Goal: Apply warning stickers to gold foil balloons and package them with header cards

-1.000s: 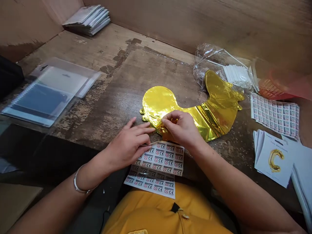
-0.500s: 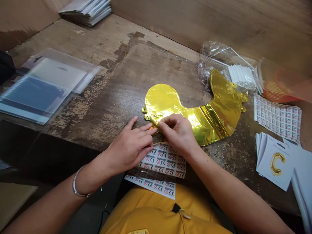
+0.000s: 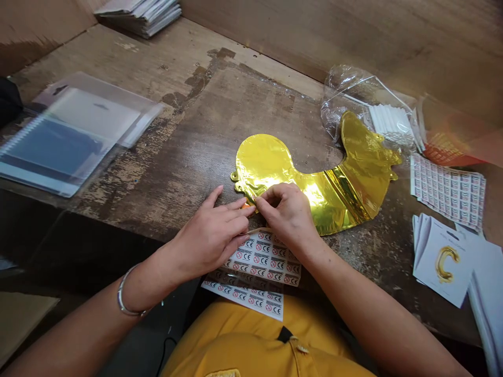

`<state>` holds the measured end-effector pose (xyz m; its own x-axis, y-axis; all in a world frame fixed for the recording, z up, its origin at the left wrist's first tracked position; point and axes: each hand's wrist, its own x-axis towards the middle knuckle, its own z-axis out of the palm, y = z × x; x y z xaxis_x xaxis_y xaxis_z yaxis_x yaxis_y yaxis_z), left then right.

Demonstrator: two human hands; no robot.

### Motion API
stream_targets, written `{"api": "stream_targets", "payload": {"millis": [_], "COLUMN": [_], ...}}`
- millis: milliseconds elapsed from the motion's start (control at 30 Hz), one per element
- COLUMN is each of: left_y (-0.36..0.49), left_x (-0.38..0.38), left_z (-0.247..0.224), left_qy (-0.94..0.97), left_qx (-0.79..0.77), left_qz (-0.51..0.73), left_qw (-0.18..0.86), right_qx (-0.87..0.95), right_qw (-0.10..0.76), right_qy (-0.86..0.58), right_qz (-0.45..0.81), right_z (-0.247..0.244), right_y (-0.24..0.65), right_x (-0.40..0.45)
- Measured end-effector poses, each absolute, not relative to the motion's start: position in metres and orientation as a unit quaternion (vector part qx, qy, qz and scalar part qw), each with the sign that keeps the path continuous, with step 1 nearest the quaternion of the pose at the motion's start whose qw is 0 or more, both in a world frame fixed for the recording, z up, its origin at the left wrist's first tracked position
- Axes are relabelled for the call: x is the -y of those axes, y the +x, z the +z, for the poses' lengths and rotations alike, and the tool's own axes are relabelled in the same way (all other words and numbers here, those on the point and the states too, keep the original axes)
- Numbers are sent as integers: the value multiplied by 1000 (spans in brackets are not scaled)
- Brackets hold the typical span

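A flat gold foil balloon [image 3: 264, 157], curved like a letter C, lies on the worn wooden table. My left hand [image 3: 216, 233] rests with fingers stretched out, their tips at the balloon's lower left edge, beside a small orange spot. Thumb and forefinger of my right hand [image 3: 288, 212] are pinched together on that same edge. Exactly what sits between these fingertips is hard to see. Under both hands, sheets of CE warning stickers [image 3: 259, 262] hang over the table's front edge, partly covered by the left hand.
Clear plastic sleeves [image 3: 74, 136] lie at left, and a paper stack [image 3: 141, 15] at the back. On the right are a bag of white sticks [image 3: 389, 123], an orange mesh basket [image 3: 451, 144], small label sheets [image 3: 448, 191] and cards with a gold C [image 3: 444, 262].
The view has shifted very slightly. Both hands stay at the balloon's lower left edge, with barely any movement of the fingers.
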<state>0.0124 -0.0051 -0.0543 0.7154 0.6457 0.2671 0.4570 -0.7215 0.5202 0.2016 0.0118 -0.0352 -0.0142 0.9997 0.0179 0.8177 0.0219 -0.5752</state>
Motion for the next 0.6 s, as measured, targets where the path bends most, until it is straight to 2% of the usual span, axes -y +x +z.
{"api": "stream_targets", "payload": {"millis": [100, 233, 333, 467, 600], "left_y": [13, 13, 12, 10, 5], "left_x": [5, 5, 5, 4, 8], "left_z": [-53, -52, -54, -55, -52], "left_qy": [900, 899, 896, 896, 875], "left_qx": [-308, -307, -311, -307, -355], "left_qz": [218, 224, 227, 233, 246], "left_qw": [218, 218, 221, 219, 219], "right_qx": [696, 694, 748, 859, 852], "right_qw": [188, 159, 159, 148, 128], "right_qy": [-673, -701, -643, -489, -508], "right_qz": [166, 41, -33, 33, 23], "right_z": [-36, -36, -32, -26, -30], "right_y": [202, 210, 220, 226, 219], "right_x": [-14, -19, -12, 10, 19]}}
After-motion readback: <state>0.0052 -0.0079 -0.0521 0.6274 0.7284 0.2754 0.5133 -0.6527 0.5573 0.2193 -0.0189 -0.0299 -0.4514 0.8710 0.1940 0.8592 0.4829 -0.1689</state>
